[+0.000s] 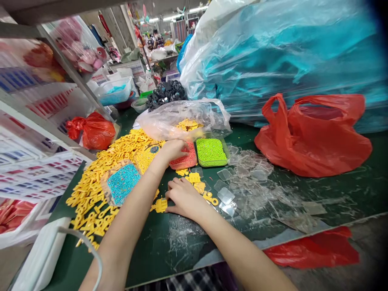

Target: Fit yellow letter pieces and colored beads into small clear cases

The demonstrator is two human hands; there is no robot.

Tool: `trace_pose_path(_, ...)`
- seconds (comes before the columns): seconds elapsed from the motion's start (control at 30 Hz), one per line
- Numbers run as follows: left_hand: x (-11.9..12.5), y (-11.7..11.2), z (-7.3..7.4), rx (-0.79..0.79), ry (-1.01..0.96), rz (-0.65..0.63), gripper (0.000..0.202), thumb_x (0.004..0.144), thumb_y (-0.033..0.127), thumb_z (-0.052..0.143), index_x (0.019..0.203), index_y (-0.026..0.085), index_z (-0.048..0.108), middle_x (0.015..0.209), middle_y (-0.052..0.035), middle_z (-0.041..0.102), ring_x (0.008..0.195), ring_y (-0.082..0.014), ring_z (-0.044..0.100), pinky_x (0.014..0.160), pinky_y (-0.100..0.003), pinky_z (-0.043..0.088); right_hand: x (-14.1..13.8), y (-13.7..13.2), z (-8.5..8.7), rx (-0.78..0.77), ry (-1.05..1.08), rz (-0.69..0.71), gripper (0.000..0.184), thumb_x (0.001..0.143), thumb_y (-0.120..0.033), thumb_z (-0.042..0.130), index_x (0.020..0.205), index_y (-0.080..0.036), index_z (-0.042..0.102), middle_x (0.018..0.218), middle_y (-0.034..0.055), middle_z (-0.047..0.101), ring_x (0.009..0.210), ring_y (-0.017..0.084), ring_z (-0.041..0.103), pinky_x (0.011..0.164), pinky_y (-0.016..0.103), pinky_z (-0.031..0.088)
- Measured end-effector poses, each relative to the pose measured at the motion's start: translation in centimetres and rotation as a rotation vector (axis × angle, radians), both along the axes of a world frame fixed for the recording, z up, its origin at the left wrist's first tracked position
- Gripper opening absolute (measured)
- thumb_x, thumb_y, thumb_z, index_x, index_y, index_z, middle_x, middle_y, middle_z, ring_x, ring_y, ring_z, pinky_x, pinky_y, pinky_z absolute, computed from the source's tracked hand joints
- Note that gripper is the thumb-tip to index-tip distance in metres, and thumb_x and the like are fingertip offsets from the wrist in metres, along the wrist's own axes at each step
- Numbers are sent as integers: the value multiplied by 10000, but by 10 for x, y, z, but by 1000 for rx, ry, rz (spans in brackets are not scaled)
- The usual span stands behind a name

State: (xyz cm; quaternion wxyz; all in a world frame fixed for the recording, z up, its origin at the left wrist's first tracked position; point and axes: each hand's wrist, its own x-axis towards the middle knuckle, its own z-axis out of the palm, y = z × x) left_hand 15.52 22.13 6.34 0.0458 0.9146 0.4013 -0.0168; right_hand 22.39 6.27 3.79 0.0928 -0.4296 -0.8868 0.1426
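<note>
My left hand (pixel 174 150) reaches over a square tray of red beads (pixel 189 157), its fingers bent and pinched together at the beads. Whatever is between those fingertips is too small to make out. Closer to me, my right hand (pixel 184 197) rests low on the table, thumb and fingers closed on the edge of a yellow plastic piece (pixel 161 205). Green beads (pixel 211 149) fill the tray to the right. On the left are blue beads (pixel 123 182) and yellow beads (pixel 147 158), the latter partly behind my left forearm.
Loose yellow plastic parts (pixel 87 194) are heaped on the left. Clear plastic squares (pixel 251 165) lie scattered on the right, before a red plastic bag (pixel 315 141). A clear bag (pixel 182 117) lies behind the trays. A white cabled device (pixel 42 254) sits at the near left.
</note>
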Motion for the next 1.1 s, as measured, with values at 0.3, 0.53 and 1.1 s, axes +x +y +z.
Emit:
trace_pose_path(0.3,9,-1,-12,-3,-17,-13,250,878,249,536,1060,186,694,1114,-75,705,994,-223,640,839,-285,474,0,0,-1,7,5,-5,277,772,-418,728,884,-165,708,945,76,607,960,244,506,788,359,375)
trace_pose_path(0.53,-20,-13,-2,-2,88,-25,178,814,182,563,835,189,740,879,-87,743,814,-230,670,710,-275,456,-1,0,-2,-2,2,-1,280,780,-421,720,902,-170,710,957,78,608,977,247,512,800,357,382)
trace_pose_path(1.1,13,-12,-16,2,-8,36,301,810,363,628,1021,159,697,1068,-116,701,1008,-264,622,838,-319,469,-2,-2,-1,-2,14,-11,309,759,-422,739,945,-177,710,937,71,607,950,243,513,808,367,384)
